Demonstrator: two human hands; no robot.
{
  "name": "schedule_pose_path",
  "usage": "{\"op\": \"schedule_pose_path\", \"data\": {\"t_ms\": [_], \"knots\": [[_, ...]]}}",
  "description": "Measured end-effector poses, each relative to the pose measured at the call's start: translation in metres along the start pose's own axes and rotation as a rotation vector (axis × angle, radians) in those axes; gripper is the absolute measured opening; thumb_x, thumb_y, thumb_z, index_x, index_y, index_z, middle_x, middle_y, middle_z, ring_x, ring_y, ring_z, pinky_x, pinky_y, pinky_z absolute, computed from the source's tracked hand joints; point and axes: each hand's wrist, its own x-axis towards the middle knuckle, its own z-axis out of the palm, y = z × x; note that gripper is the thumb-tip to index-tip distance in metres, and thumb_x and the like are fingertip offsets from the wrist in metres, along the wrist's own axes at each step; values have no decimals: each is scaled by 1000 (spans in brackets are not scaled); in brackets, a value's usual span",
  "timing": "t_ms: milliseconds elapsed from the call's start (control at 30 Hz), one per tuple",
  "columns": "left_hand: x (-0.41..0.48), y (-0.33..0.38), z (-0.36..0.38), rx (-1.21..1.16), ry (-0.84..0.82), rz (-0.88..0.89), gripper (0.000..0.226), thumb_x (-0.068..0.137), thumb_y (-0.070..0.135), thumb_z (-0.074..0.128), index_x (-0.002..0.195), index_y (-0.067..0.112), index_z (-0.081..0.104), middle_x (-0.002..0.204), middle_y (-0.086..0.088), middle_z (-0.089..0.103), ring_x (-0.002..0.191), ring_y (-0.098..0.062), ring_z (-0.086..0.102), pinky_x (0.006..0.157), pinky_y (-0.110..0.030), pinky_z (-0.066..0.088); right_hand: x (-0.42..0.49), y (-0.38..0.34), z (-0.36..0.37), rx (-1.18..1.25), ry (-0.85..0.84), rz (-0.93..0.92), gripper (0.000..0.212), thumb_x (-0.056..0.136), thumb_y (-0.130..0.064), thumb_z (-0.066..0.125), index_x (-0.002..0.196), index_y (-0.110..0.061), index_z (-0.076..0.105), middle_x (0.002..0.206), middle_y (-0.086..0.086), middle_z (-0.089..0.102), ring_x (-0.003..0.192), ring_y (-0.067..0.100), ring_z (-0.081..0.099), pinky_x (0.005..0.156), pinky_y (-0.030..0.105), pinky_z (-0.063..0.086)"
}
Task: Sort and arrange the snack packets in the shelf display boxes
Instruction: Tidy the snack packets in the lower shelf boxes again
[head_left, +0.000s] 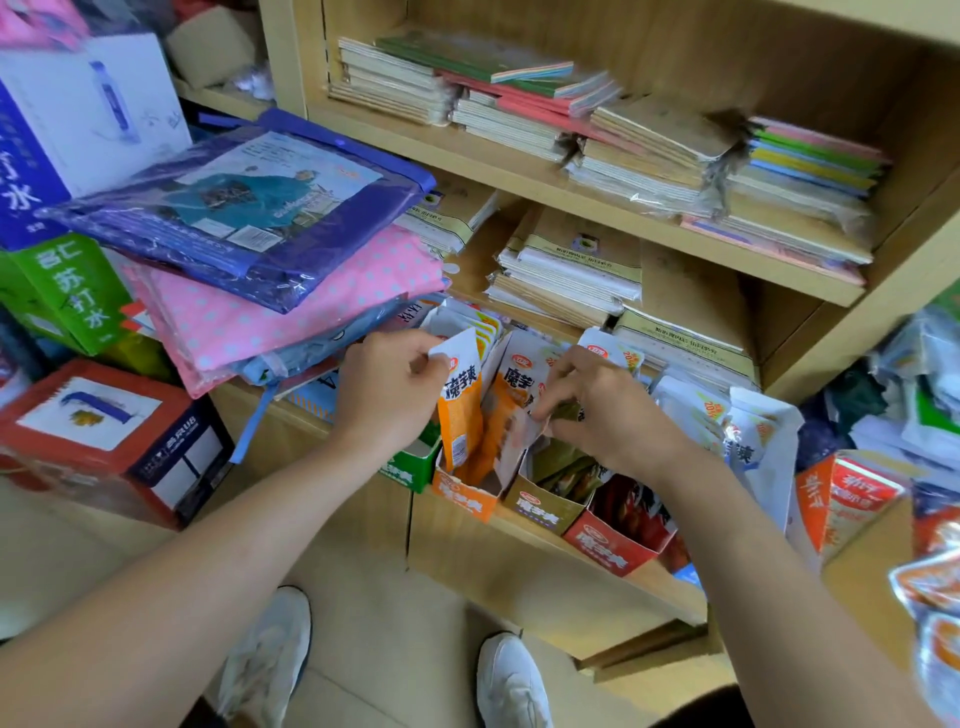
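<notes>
Left hand (384, 387): thumb and forefinger clamped on the white top corner of an orange packet (460, 410).
Orange packet: upright, its lower end down in the orange box (464, 496), at the front of a row of like packets.
Right hand (610, 410): fingers curled, tips bunched at the white wall between the orange box and the olive box (545, 508). The hand hides what they grip, though a dark green wrapper shows under the palm.
Boxes: four side by side at the shelf (524, 566) edge. The green box (410, 467) is mostly hidden behind the left wrist, and the red box (608, 545) sits at the right.
Loose packets (748, 415): a white heap just right of the red box, its print blurred.
Right edge: more wrappers, cut off by the frame and too smeared to read.
Above: wrapped notebooks (597, 135) stacked on the upper shelves.
Left: a purple pack (249, 208) lying on a pink dotted one.
Floor: two white shoes (270, 654).
</notes>
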Motion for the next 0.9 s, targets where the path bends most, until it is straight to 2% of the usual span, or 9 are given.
{"op": "schedule_pose_path", "data": {"t_ms": [67,200,300,367,433,533,667,767,900], "knots": [[-2,0,0,-5,-21,11,25,84,39,54,91,18,67,76,-12,73,69,-29,72,60,-52,60,0,0,0,33,42,-12,18,80,-6,81,88,-23,80,105,-5,51,93,12,55,84,30,51],[1,2,-3,-33,-31,-30,19,88,29,60,89,16,73,80,-11,75,70,-26,72,65,-51,60,-4,3,-2,129,146,-19,18,80,-7,82,89,-22,80,100,-9,50,86,-2,52,75,8,39],[3,6,-5,-114,-51,-73,11,90,25,64,89,21,75,84,-10,76,77,-24,74,68,-49,62,-4,2,-5,217,210,-14,13,86,-10,77,89,-23,77,115,-8,57,97,0,57,81,16,43],[3,9,-6,-186,-75,-107,9,94,17,66,91,23,72,89,-7,76,83,-21,74,67,-40,64,-2,-2,-6,285,269,3,10,88,-11,75,87,-21,76,122,-8,60,99,4,61,79,21,48],[2,10,-5,-236,-107,-123,7,95,16,66,96,19,73,93,-7,75,86,-18,73,64,-30,63,1,-6,-4,320,323,21,9,88,-11,75,87,-20,75,108,-6,69,89,7,65,73,22,50],[-1,11,-5,-280,-148,-140,14,94,17,69,108,18,72,97,-5,75,85,-17,73,63,-25,61,7,-11,5,316,339,67,8,85,-17,80,90,-20,75,80,-8,69,71,9,63,64,23,49],[0,10,-13,-234,-231,-25,29,96,14,64,120,29,67,104,-3,72,79,-17,73,65,-27,62,12,-16,8,222,390,100,10,81,-25,83,89,-22,77,74,-22,61,65,-2,57,59,15,39],[2,10,-25,-70,-346,145,33,99,15,58,119,41,65,105,15,66,77,-7,69,68,-25,58,14,-20,7,110,394,86,9,82,-26,83,87,-19,79,71,-21,59,66,-2,54,56,16,34],[5,8,-35,20,-439,186,31,96,9,59,114,29,74,94,31,62,87,8,60,71,-9,40,12,-20,2,99,336,83,6,83,-23,82,86,-19,79,73,-27,54,71,-2,55,56,9,35]]}}
